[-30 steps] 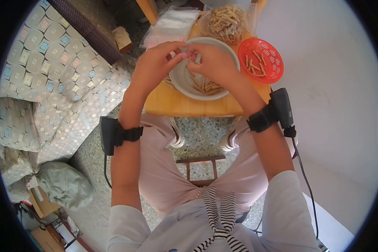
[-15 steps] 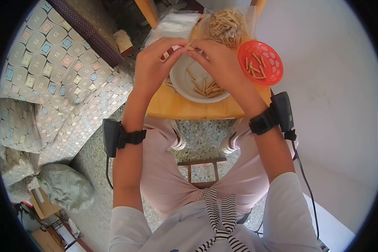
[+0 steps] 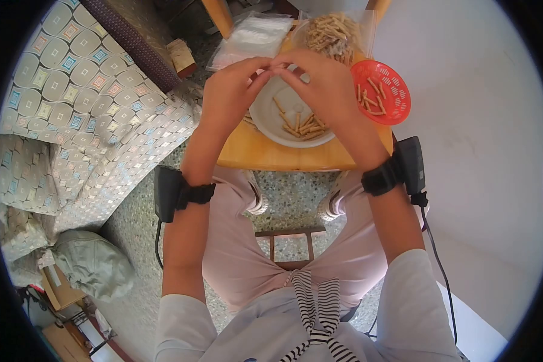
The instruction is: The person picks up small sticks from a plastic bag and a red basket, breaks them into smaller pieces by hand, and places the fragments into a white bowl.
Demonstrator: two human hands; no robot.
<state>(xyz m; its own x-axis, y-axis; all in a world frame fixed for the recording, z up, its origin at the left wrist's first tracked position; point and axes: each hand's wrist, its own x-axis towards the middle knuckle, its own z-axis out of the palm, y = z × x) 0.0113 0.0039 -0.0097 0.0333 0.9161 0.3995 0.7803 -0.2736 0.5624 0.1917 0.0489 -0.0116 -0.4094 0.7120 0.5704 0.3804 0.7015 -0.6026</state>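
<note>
Above a white bowl (image 3: 270, 128), my left hand (image 3: 232, 84) and my right hand (image 3: 320, 81) meet fingertip to fingertip, both closed in a pinch. Between them is a small tan stick that showed a moment ago; now the fingers almost wholly hide it. Several short tan root-like sticks (image 3: 306, 128) lie in the bowl's near right part. To the right, a red perforated plastic basket (image 3: 398, 99) contains several more sticks. Behind my right hand stands a clear bag (image 3: 332, 36) full of the same sticks.
A stack of clear plastic bags (image 3: 253, 36) lies at the back left of the wooden chair seat (image 3: 283, 158). More sticks lie left of the bowl, partly hidden. A patterned cloth-covered piece of furniture (image 3: 96, 90) stands left; a pale wall (image 3: 476, 120) rises on the right.
Both hands have shifted slightly right within the view, still pinched together. The chair and its items also appear slightly further right. The stick between my fingertips is now hidden.
</note>
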